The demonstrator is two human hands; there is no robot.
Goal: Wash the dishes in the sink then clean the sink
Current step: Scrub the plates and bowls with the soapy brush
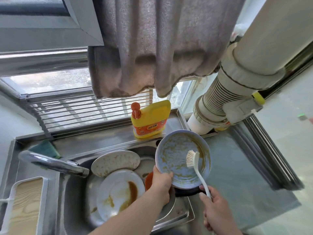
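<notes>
Yellow detergent bottle [150, 119] behind sink [74, 197]; grey towel [152, 48] overhead; tap [52, 162] left

Bright window [50, 82] behind grey towel [152, 48]

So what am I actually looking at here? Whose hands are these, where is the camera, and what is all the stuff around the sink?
There is no machine here: a person wears one wide-angle camera on the head, looking forward and down, so the edges look bent. The left hand holds a blue plate smeared with yellowish sauce, tilted above the steel sink. The right hand has its grip on the white handle of a dish brush, whose bristles rest on the plate. In the sink lie two more dirty white plates under the tap. On the ledge behind stand a yellow detergent bottle and a green sponge. A grey cloth hangs overhead.
</notes>
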